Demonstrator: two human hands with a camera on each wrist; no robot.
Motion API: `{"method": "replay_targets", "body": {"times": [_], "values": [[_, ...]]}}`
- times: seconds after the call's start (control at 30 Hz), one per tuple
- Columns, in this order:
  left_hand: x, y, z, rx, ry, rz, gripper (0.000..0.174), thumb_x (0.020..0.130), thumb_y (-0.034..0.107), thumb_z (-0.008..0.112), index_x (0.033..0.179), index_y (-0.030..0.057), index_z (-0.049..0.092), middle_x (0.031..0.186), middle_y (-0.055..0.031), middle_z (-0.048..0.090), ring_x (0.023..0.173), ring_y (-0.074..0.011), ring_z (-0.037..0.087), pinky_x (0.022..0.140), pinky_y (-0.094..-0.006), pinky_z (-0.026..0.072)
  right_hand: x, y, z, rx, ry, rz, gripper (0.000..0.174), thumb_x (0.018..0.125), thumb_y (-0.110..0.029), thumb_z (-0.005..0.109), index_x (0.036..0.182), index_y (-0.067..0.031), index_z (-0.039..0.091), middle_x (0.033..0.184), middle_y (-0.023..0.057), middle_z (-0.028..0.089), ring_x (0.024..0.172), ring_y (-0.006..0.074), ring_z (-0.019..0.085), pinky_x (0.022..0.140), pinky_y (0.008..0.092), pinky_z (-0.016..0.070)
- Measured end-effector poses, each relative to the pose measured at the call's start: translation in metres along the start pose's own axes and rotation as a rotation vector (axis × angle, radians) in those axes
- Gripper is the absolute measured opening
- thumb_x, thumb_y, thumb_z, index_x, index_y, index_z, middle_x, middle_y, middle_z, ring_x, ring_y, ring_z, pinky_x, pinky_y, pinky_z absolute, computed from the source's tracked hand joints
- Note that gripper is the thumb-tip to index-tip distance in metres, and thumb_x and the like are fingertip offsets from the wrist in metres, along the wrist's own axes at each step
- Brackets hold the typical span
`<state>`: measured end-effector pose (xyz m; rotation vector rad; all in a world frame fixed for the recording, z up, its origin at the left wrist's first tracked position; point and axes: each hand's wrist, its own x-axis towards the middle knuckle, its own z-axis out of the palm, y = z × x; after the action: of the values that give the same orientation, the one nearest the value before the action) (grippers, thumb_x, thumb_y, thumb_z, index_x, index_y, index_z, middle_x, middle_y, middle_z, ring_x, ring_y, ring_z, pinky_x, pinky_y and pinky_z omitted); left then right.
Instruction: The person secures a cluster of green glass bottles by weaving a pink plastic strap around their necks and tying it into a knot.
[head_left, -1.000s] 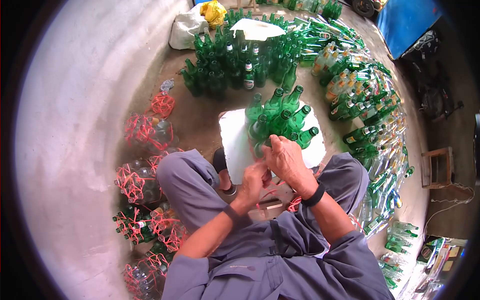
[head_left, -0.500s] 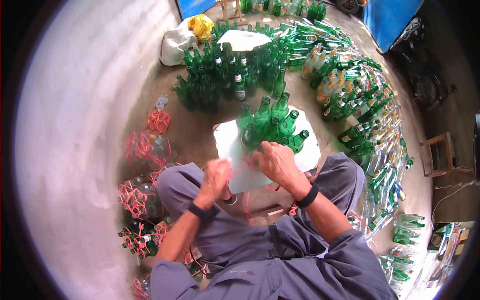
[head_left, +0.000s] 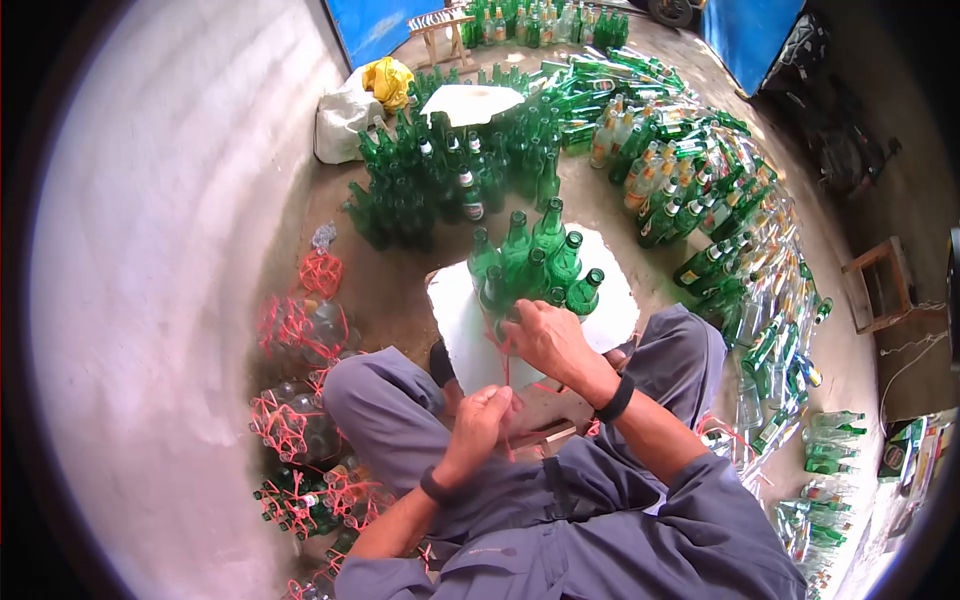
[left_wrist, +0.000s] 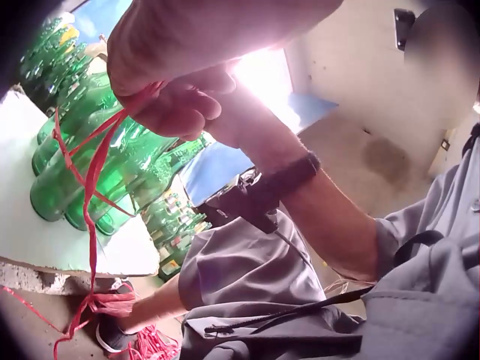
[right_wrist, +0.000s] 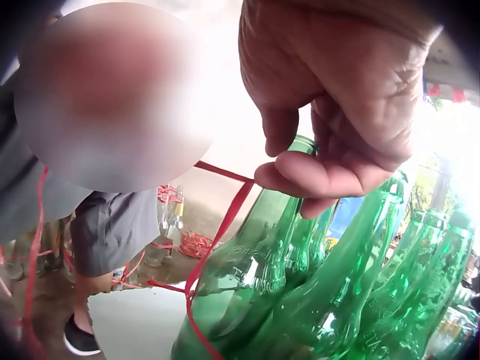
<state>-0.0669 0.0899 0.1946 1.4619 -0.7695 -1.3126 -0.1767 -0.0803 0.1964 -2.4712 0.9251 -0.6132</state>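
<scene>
A cluster of green glass bottles [head_left: 565, 262] stands upright on a white board [head_left: 462, 345] between the person's knees. My right hand [head_left: 555, 345] is at the nearest bottle [right_wrist: 240, 281], its thumb and fingers curled about the neck just under the mouth. Red plastic string [right_wrist: 217, 240] bends at a right fingertip and runs down around that bottle. Lower and nearer the body, my left hand [head_left: 480, 428] pinches the string, stretched up toward the right hand. In the left wrist view the string [left_wrist: 91, 199] hangs in loose strands below the fingers.
Bottle bundles tied with red string [head_left: 285, 425] line the left wall. Many green bottles [head_left: 400, 195] stand ahead, and a heap of bottles [head_left: 765, 270] curves along the right. A white sack [head_left: 345, 125], a yellow bag [head_left: 388, 80] and a wooden stool [head_left: 880, 285] are farther off.
My left hand has come away from the right, out to the left, then back in and down toward the body, drawing the string. The right hand stays at the nearest bottle.
</scene>
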Motion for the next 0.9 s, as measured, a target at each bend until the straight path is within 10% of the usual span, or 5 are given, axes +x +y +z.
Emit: {"method": "replay_targets", "body": {"times": [0.2,0.27,0.43,0.9], "values": [[-0.011,0.014,0.005,0.032,-0.036,-0.032,0.036,0.106,0.026,0.05,0.083,0.0015,0.063,0.078,-0.0015,0.062,0.072,-0.0088,0.049,0.069,-0.0262,0.0423,-0.028,-0.01,-0.032,0.004,0.033,0.007,0.026,0.09,-0.018,0.071,0.107,-0.0007,0.062,0.101,0.0193,0.07,0.074,0.0408,0.069,0.06,0.0468,0.0552],[-0.006,0.005,0.007,0.072,-0.047,0.136,0.031,0.106,0.022,0.051,0.096,-0.0024,0.067,0.069,0.0003,0.052,0.057,-0.0074,0.047,0.048,-0.0266,0.0465,-0.04,-0.013,-0.037,0.063,0.016,-0.047,0.027,0.088,-0.015,0.072,0.11,-0.001,0.063,0.105,0.0176,0.071,0.078,0.0396,0.07,0.062,0.0455,0.0564],[-0.015,0.031,0.019,0.095,-0.065,0.008,0.033,0.106,0.024,0.052,0.086,0.0011,0.064,0.075,-0.0002,0.059,0.07,-0.0085,0.052,0.066,-0.0262,0.0441,-0.056,-0.002,-0.021,0.336,-0.142,-0.332,0.033,0.077,-0.001,0.069,0.11,-0.0005,0.069,0.12,0.0154,0.07,0.094,0.0353,0.072,0.075,0.0416,0.0604],[0.009,0.073,-0.009,0.184,-0.023,0.003,0.028,0.105,0.021,0.055,0.105,-0.0022,0.07,0.073,-0.001,0.062,0.063,-0.0058,0.057,0.059,-0.022,0.0459,-0.057,0.015,-0.007,0.282,-0.153,-0.131,0.017,0.089,-0.017,0.069,0.089,-0.0014,0.065,0.089,0.0149,0.068,0.084,0.0373,0.067,0.072,0.0471,0.0539]]}}
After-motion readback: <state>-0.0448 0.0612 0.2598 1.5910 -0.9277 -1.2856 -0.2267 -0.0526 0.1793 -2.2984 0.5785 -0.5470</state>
